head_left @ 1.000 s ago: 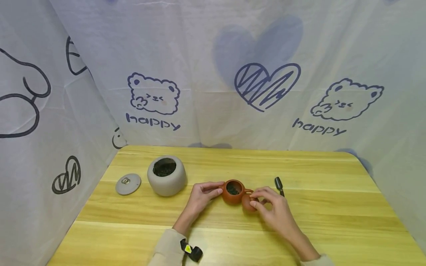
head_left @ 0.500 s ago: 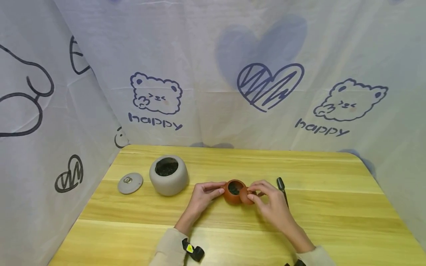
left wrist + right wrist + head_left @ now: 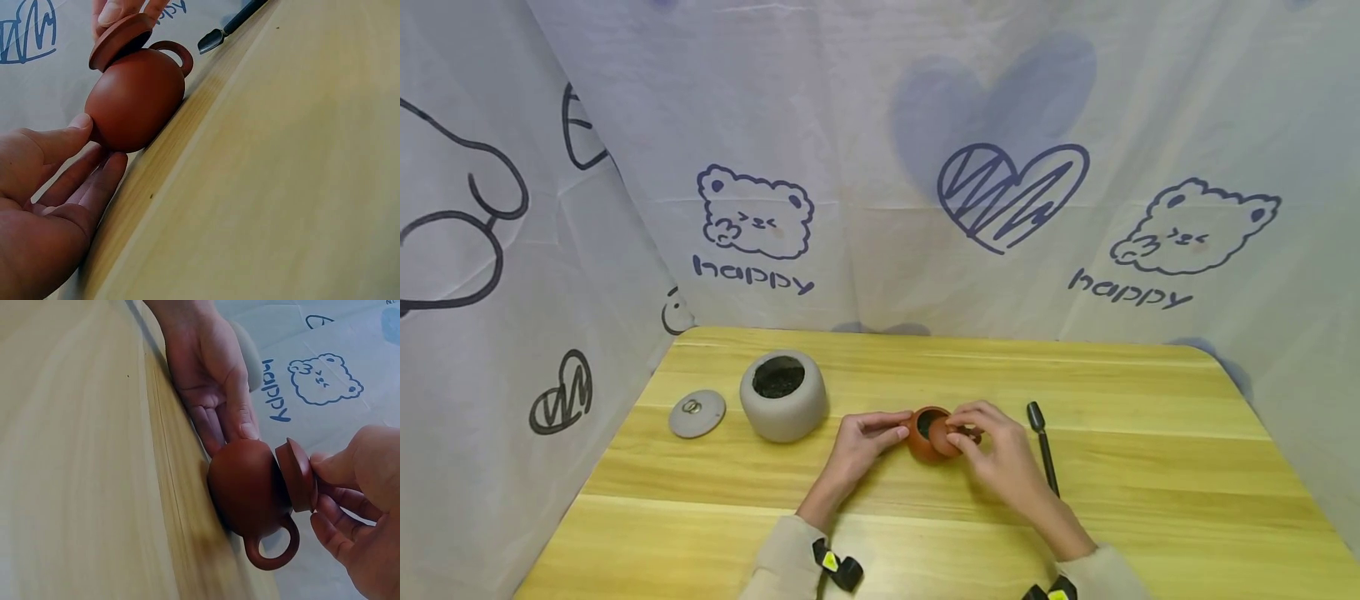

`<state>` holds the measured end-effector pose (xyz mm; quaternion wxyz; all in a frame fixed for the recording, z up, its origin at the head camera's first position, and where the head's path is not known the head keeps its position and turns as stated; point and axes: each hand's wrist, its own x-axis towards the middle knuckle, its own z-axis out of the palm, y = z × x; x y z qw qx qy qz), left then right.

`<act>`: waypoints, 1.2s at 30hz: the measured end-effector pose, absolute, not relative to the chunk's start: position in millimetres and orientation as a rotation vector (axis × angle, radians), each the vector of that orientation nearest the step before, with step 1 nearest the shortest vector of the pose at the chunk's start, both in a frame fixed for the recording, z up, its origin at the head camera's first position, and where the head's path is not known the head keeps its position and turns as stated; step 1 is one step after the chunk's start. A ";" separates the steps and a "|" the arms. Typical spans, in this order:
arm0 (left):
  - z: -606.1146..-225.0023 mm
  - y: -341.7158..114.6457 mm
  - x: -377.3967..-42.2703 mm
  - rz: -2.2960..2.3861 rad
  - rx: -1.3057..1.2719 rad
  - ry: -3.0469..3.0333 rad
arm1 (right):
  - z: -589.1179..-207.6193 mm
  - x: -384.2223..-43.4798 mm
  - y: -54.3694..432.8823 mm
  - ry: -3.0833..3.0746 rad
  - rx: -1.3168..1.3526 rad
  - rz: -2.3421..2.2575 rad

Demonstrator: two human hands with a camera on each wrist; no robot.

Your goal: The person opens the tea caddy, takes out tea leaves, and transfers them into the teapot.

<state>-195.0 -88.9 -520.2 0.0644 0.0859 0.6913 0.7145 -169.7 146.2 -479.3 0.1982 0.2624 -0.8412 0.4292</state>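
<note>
A small reddish-brown clay teapot (image 3: 919, 447) stands on the table, with dark contents showing through its partly covered mouth. My left hand (image 3: 859, 450) holds it at the spout side, thumb against the spout and fingers beneath, as the left wrist view shows. My right hand (image 3: 1006, 460) pinches the knob of the matching lid (image 3: 942, 438). In the right wrist view the lid (image 3: 297, 476) is tilted over the mouth, on the side of the looped handle (image 3: 273, 563). The knob is hidden by my fingers.
A round grey jar (image 3: 783, 414) with dark leafy contents stands to the left. Its grey lid (image 3: 697, 415) with a ring on top lies beside it. A slim black scoop (image 3: 1047, 454) lies right of my right hand. A printed cloth (image 3: 880, 242) hangs behind the table.
My right hand has brought the lid leftward and up from beside the handle to over the teapot's mouth. My left hand has kept its hold on the teapot.
</note>
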 end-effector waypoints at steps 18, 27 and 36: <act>-520.5 -88.8 -195.2 2.149 0.273 2.099 | -475.1 -183.2 133.5 -2.467 0.668 1.362; -521.0 -88.4 -194.9 2.168 0.244 2.072 | -478.6 -188.4 130.2 -2.467 0.638 1.419; -521.8 -88.7 -195.4 2.180 0.256 2.050 | -483.3 -188.7 128.9 -2.461 0.647 1.395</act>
